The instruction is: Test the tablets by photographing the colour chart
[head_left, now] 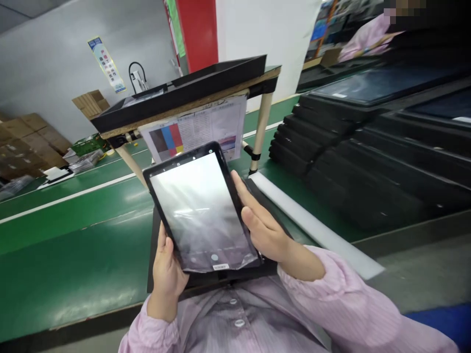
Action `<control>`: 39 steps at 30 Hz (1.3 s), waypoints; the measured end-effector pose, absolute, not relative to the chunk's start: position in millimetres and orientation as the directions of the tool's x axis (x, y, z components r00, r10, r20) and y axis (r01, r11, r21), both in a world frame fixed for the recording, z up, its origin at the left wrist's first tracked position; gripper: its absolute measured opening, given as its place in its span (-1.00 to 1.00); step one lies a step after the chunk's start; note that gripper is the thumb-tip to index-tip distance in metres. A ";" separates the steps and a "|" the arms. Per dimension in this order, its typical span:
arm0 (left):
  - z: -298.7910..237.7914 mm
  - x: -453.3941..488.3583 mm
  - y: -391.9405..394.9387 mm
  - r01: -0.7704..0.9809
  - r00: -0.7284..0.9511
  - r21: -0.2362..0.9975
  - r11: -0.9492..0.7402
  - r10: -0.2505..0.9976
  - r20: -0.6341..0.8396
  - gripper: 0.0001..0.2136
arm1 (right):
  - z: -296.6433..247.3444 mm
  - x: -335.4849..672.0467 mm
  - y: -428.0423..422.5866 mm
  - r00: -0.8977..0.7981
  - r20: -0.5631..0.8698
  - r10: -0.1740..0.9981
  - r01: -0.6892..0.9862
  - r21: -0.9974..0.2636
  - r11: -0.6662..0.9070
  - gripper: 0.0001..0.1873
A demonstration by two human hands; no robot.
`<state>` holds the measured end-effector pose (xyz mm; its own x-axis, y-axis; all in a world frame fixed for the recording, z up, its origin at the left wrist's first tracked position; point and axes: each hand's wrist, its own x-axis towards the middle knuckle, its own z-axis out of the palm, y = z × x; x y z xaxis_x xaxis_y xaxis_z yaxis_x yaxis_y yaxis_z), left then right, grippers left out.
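I hold a black tablet (200, 208) up in front of me, tilted, its glossy screen covered by a clear film with a small white label near the lower edge. My left hand (167, 272) grips its lower left edge, thumb on the front. My right hand (259, 223) clasps the right edge, thumb on the bezel and fingers behind. Beneath the tablet lies a flat black tray (156, 255) on the green conveyor belt (73, 240).
A small wooden stand (191, 105) straddles the belt, carrying a black tray and a printed colour sheet (200, 130). Stacked black trays (368, 147) fill the right side. Cardboard boxes (29, 144) sit far left. Another person in pink (368, 37) works at the back right.
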<state>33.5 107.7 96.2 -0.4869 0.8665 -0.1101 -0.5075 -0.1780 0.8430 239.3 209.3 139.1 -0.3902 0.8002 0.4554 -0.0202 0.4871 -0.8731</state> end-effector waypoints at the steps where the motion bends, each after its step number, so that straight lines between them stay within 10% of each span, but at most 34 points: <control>1: 95.5 34.3 106.6 -0.531 -0.476 0.829 -0.174 0.871 -0.123 -0.39 | 145.9 241.0 210.4 -0.405 0.483 0.776 0.002 -0.849 0.529 -0.22; 11: 87.9 40.4 97.6 -0.490 -0.513 0.859 -0.148 0.846 -0.147 -0.38 | 147.4 247.9 226.7 -0.397 0.632 0.666 0.055 -0.708 0.704 -0.32; 21: 105.1 26.3 88.3 -0.525 -0.517 0.834 -0.168 0.842 -0.156 -0.55 | 131.0 236.4 237.9 -0.450 0.310 0.838 -0.179 -0.950 0.255 -0.05; 25: 92.8 30.4 88.3 -0.555 -0.485 0.819 -0.145 0.856 -0.177 -0.57 | 136.5 213.5 233.2 -0.283 0.124 0.951 -0.366 -0.930 0.013 -0.34; 39: 83.1 41.6 86.0 -0.638 -0.460 0.763 -0.104 0.846 -0.270 -0.52 | 146.0 209.6 235.4 -0.223 0.121 0.967 -0.476 -0.879 0.000 -0.43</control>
